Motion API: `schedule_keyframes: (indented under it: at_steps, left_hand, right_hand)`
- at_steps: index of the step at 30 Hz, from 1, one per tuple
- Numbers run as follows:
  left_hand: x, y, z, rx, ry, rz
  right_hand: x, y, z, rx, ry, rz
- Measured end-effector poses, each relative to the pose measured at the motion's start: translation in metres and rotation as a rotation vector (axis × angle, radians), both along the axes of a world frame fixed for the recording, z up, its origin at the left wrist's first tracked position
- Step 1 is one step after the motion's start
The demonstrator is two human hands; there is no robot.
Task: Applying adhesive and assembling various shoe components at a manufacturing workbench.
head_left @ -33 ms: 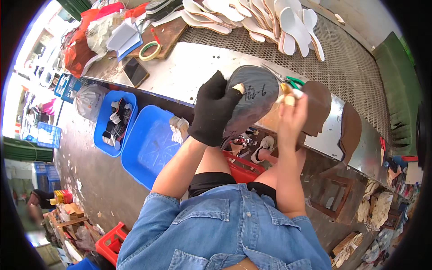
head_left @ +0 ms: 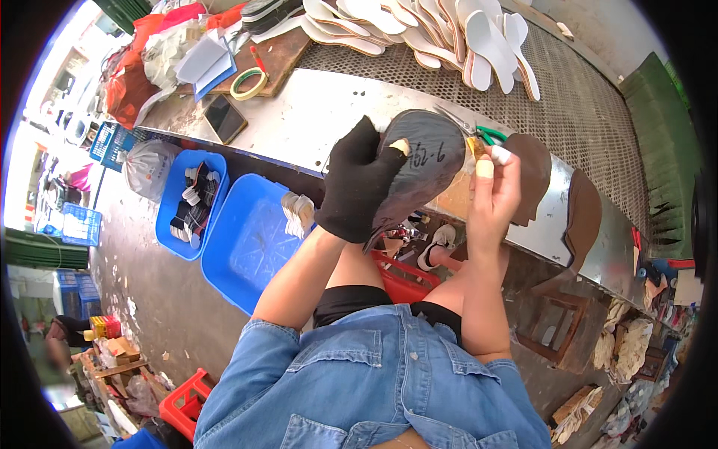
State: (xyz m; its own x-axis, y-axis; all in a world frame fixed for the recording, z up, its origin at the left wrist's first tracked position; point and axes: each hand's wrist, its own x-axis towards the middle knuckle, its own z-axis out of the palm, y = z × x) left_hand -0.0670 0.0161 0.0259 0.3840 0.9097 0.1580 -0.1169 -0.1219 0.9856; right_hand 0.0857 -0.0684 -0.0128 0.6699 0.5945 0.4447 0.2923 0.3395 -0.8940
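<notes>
Head view. A dark sole-shaped piece [head_left: 428,146] is held up over the near edge of the table [head_left: 329,97], between the two hands. Its long axis is directed away from the body, tilted slightly to the right at the broad far end; the narrow end is pointed back toward the lap. The left edge is gripped by the gloved left hand [head_left: 355,183]: the bare-tipped thumb is laid on the marked face, and the other fingers are hidden, so their spread cannot be told.

By the bare right hand [head_left: 495,196] a small amber piece [head_left: 475,147] is pinched, thumb and finger closed together. It is placed just beside the right edge of the broad end; whether contact is made cannot be told. From the right fingertips, the sole-shaped piece is found directly to the left. Green-handled scissors [head_left: 491,136] and a brown sheet [head_left: 532,176] are noted beyond and beside the right hand.
</notes>
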Motion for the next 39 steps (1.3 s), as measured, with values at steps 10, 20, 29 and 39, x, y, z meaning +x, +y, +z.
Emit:
schedule_keyframes:
  at_steps: [10,20,29,39]
  left_hand:
    - [0.025,-0.021,-0.010,0.079,-0.005,-0.076]
    - [0.028,-0.030,0.000,0.088,0.011,-0.209]
    - [0.014,-0.010,0.027,-0.078,0.106,-0.377]
    - [0.014,-0.003,0.032,-0.020,0.183,-0.409]
  right_hand:
    - [-0.023,-0.019,0.044,-0.102,-0.396,-0.019]
    - [-0.020,-0.029,0.045,-0.058,-0.333,-0.061]
    - [-0.007,-0.031,0.033,0.063,-0.065,0.166]
    - [0.011,-0.035,0.033,0.072,0.043,0.444]
